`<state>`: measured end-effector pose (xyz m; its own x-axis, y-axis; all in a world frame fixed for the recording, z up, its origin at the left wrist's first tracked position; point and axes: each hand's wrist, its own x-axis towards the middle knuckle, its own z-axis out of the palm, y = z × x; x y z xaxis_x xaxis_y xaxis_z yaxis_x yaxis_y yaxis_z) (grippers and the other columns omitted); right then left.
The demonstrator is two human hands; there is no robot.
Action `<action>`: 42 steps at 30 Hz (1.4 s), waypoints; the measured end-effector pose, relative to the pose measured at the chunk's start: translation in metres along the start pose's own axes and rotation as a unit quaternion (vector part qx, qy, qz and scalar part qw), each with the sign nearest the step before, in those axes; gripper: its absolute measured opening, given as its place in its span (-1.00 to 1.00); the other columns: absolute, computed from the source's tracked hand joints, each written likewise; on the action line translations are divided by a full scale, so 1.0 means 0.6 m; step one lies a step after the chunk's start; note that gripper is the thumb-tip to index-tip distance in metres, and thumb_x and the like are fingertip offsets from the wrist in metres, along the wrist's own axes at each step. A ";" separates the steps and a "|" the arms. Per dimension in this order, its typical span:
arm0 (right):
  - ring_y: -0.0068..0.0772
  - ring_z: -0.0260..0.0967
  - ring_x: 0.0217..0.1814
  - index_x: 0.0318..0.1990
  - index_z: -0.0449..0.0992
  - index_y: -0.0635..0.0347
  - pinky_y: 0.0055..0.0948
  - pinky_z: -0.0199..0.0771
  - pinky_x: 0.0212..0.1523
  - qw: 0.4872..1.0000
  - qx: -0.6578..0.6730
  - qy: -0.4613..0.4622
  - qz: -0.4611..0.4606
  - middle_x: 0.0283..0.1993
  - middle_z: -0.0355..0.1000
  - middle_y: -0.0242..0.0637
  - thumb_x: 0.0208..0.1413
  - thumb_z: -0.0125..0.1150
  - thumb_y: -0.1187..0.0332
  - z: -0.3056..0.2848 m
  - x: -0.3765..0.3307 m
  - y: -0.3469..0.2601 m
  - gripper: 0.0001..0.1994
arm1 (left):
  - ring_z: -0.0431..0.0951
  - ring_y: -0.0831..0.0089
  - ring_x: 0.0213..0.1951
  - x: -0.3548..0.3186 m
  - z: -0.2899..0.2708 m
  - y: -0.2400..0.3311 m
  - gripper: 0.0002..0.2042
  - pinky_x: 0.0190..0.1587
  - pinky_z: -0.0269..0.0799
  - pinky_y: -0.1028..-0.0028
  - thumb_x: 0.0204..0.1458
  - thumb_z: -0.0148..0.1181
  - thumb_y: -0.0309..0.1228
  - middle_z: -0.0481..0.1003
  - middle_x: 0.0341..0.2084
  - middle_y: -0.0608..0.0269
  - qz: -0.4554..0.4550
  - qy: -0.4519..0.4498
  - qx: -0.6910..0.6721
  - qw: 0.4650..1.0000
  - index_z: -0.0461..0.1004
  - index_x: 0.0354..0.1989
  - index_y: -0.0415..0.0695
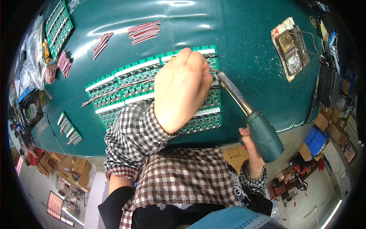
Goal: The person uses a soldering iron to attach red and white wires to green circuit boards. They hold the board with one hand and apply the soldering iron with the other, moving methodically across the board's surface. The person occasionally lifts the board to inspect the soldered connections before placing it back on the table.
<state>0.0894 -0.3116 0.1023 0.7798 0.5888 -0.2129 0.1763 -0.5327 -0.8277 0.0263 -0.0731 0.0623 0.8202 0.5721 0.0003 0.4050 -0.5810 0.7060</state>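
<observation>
My left hand (181,89) rests on a large green circuit-board panel (126,86) in the middle of the dark green table (236,45), its fingers curled over the panel's right side; whatever it pinches is hidden. My right hand (251,147) grips the teal handle of a soldering iron (263,133). The iron's metal shaft runs up and left, and its tip (214,73) meets the panel just beside my left fingertips. Red-and-white wires (114,91) lie across the panel.
Bundles of cut red-and-white wires (144,31) lie at the back, more (64,63) at the left. Other green boards sit at the far left (58,24) and near the front edge (69,128). A soldering stand with a dirty sponge tray (289,47) is at the right. A small fan (31,108) stands at the left.
</observation>
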 end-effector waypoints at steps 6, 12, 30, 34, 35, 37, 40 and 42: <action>-0.42 0.43 -0.37 -0.28 0.55 0.28 -0.47 0.45 -0.34 0.999 0.049 0.004 0.014 -0.36 0.51 -0.28 -0.17 0.49 0.38 -0.004 -0.005 0.001 -0.70 | 0.47 0.11 -0.46 -0.001 -0.001 -0.001 -0.90 -0.41 0.40 0.26 -0.15 0.20 -0.55 0.39 -0.53 0.07 0.003 0.007 -0.003 1.000 0.38 -0.47 -0.22; -0.43 0.46 -0.30 -0.18 0.50 0.41 -0.43 0.49 -0.29 0.973 0.202 0.073 0.082 -0.32 0.50 -0.21 -0.06 0.36 0.46 -0.013 -0.003 -0.025 -0.71 | 0.48 0.10 -0.45 0.001 0.002 0.001 -0.88 -0.42 0.40 0.25 -0.16 0.21 -0.57 0.40 -0.52 0.08 0.008 0.008 -0.009 1.000 0.38 -0.46 -0.21; -0.11 0.54 -0.25 -0.03 0.38 0.50 -0.31 0.69 -0.36 0.918 0.303 0.256 -0.017 -0.28 0.45 -0.09 0.16 0.13 0.34 -0.090 0.012 -0.010 -0.65 | 0.48 0.35 -0.37 -0.011 -0.044 0.046 -0.76 -0.32 0.39 0.42 -0.12 0.30 -0.59 0.41 -0.34 0.16 0.052 0.038 -0.023 0.998 0.44 -0.25 -0.23; -0.20 0.52 -0.33 -0.08 0.33 0.47 -0.36 0.69 -0.46 0.885 0.434 0.170 0.008 -0.38 0.38 -0.16 0.15 0.15 0.16 -0.055 -0.003 -0.007 -0.55 | 0.49 0.57 -0.35 -0.023 -0.030 0.067 -0.76 -0.28 0.40 0.56 -0.02 0.28 -0.57 0.50 -0.30 0.28 0.009 -0.046 -0.350 0.936 0.45 -0.16 -0.24; -0.24 0.50 -0.32 -0.08 0.32 0.44 -0.40 0.68 -0.46 0.887 0.440 0.142 0.002 -0.38 0.37 -0.19 0.18 0.12 0.13 -0.046 -0.005 -0.010 -0.56 | 0.49 0.61 -0.33 -0.027 -0.024 0.071 -0.78 -0.27 0.40 0.61 0.04 0.27 -0.52 0.51 -0.29 0.30 -0.057 -0.094 -0.452 0.885 0.46 -0.13 -0.23; -0.33 0.46 -0.29 -0.08 0.29 0.38 -0.47 0.66 -0.45 0.888 0.451 0.088 -0.010 -0.36 0.34 -0.24 0.23 0.05 0.09 -0.031 -0.008 -0.011 -0.57 | 0.48 0.64 -0.34 -0.025 -0.021 0.077 -0.79 -0.26 0.39 0.65 0.10 0.22 -0.43 0.51 -0.30 0.32 -0.154 -0.142 -0.564 0.799 0.45 -0.11 -0.21; -0.27 0.49 -0.34 -0.09 0.32 0.45 -0.37 0.68 -0.48 0.869 0.486 0.089 0.001 -0.41 0.34 -0.21 0.17 0.13 0.13 -0.012 -0.016 -0.020 -0.55 | 0.47 0.67 -0.35 -0.027 -0.015 0.069 -0.79 -0.25 0.38 0.68 0.17 0.16 -0.35 0.52 -0.31 0.34 -0.210 -0.154 -0.651 0.713 0.45 -0.10 -0.17; -0.33 0.44 -0.36 -0.10 0.31 0.41 -0.41 0.64 -0.48 0.873 0.482 0.079 0.009 -0.42 0.31 -0.24 0.20 0.10 0.11 -0.004 -0.017 -0.026 -0.57 | 0.45 0.71 -0.38 -0.027 -0.020 0.070 -0.82 -0.27 0.38 0.68 0.18 0.13 -0.35 0.52 -0.32 0.35 -0.228 -0.142 -0.678 0.684 0.46 -0.12 -0.16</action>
<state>0.0800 -0.3107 0.1185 0.8641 0.4535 -0.2184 -0.3640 0.2633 -0.8934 0.0251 -0.0998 0.1008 0.8567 0.2682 -0.4405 0.0553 0.8015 0.5954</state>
